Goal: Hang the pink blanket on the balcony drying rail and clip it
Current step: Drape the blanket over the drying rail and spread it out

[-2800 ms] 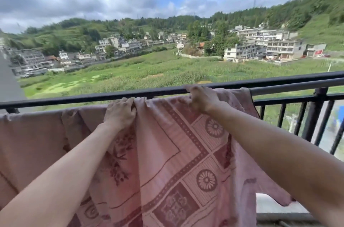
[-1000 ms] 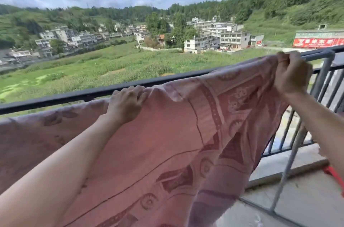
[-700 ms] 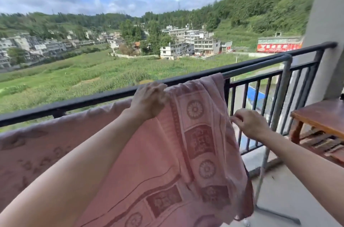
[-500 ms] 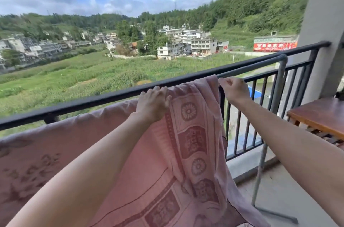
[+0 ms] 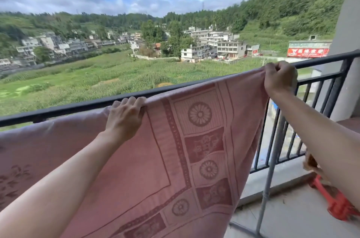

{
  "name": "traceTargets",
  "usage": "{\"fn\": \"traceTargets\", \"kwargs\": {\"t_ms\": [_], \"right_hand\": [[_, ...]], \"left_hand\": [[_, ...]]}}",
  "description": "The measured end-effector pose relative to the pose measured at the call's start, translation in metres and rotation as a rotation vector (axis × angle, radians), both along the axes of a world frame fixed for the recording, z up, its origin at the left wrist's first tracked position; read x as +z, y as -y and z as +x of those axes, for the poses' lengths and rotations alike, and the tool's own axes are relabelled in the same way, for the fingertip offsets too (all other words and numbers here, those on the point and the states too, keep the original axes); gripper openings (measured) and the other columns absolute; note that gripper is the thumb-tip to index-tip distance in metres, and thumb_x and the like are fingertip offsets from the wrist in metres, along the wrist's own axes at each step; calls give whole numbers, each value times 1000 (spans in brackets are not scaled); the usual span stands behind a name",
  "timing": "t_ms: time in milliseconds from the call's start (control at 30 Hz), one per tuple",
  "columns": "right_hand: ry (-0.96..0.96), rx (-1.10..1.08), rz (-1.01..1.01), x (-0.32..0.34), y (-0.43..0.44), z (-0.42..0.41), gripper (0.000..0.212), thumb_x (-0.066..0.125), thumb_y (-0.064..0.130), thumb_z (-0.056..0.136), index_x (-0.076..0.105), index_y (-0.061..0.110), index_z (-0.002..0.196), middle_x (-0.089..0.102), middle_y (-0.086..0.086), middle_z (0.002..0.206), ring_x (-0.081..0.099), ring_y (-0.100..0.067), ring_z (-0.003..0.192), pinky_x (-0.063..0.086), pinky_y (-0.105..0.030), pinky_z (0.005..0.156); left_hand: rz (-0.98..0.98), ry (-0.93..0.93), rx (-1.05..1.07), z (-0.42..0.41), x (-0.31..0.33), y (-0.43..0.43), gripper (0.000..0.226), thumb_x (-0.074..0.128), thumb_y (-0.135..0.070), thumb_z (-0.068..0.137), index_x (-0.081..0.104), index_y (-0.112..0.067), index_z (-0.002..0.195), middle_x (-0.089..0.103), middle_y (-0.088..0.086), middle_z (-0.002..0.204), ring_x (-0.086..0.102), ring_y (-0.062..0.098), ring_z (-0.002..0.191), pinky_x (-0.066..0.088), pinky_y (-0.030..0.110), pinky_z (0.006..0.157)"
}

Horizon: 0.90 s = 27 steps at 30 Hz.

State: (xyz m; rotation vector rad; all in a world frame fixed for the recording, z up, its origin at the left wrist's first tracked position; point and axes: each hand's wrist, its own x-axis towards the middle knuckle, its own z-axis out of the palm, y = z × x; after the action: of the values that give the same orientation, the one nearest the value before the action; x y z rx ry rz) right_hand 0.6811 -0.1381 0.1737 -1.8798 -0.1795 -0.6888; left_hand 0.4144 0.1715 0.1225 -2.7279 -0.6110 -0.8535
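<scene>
The pink blanket (image 5: 194,150), patterned with darker flower medallions, hangs spread along the rail in front of the black balcony railing (image 5: 68,110). My left hand (image 5: 125,116) presses its top edge down at the middle, fingers curled over the edge. My right hand (image 5: 278,78) pinches the blanket's upper right corner, held high and taut at the right end. The grey drying rail itself is hidden under the cloth; only its upright leg (image 5: 269,169) shows below my right arm. No clip is visible.
The concrete balcony floor (image 5: 292,218) lies at lower right, with a red object (image 5: 339,202) on it. A grey pillar (image 5: 348,42) stands at the far right. Beyond the railing are fields, houses and wooded hills.
My right hand has pulled the blanket's bunched right end out to the right, so the cloth is now spread flat and taut. My left hand has stayed on the top edge.
</scene>
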Motion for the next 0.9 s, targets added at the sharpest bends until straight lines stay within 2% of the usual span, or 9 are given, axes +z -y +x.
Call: {"fn": "traceTargets", "kwargs": {"t_ms": [33,67,133,267,367,533,633,767,900], "right_hand": [[-33,114,55,-9,5,3,30,49,28,89,49,11,64,35,2,73,40,-16,71,27,-30,64],[-113,281,116,-22,7,2,30,51,25,86,45,14,59,45,0,61,36,-14,70,23,-31,62],[-331,636,128,-51,12,2,24,57,24,72,42,21,55,36,4,54,31,-18,61,21,-29,51],[-560,1057,-264,-81,30,5,23,71,18,75,52,16,64,41,1,53,35,-12,44,24,-20,38],[-573,971,-340,-69,39,24,27,72,32,86,66,6,89,64,-2,73,59,-15,61,37,-21,44],[-406,614,88,-35,10,48,29,57,26,96,69,0,92,71,-14,92,69,-28,86,52,-32,58],[-596,731,275,-26,-8,46,34,52,30,97,69,1,93,70,-9,81,66,-22,68,49,-27,49],[-810,921,435,-25,-13,50,27,41,10,96,53,14,73,47,-1,60,40,-10,43,32,-19,34],[-897,1171,331,-26,-10,57,34,46,24,101,49,18,68,34,6,52,28,-3,36,22,-13,29]], "left_hand": [[-17,17,14,3,0,6,35,37,-33,100,54,-19,127,64,10,111,57,34,105,39,49,89],[-27,39,25,4,-1,11,34,41,-28,100,55,-17,129,63,11,114,56,35,108,38,50,91],[-35,88,29,10,-3,28,33,44,-22,100,57,-13,128,62,13,117,54,36,110,36,51,94],[-73,114,-2,31,1,62,31,44,-25,98,60,-14,122,60,10,117,54,33,109,36,48,96],[-93,90,-12,52,8,79,34,41,-33,100,59,-16,123,59,8,117,54,31,109,36,45,95],[-76,41,-39,97,22,102,34,42,-32,99,57,-14,123,59,10,120,54,29,110,36,43,96],[-76,-3,-44,127,32,113,34,43,-34,99,59,-13,121,59,11,119,53,30,111,35,43,96],[-122,-69,-76,155,39,120,36,39,-38,100,64,-13,111,63,9,111,58,29,102,42,42,87],[-235,-83,-173,170,39,118,32,43,-38,96,69,-18,92,69,3,90,63,27,83,51,39,70]]}}
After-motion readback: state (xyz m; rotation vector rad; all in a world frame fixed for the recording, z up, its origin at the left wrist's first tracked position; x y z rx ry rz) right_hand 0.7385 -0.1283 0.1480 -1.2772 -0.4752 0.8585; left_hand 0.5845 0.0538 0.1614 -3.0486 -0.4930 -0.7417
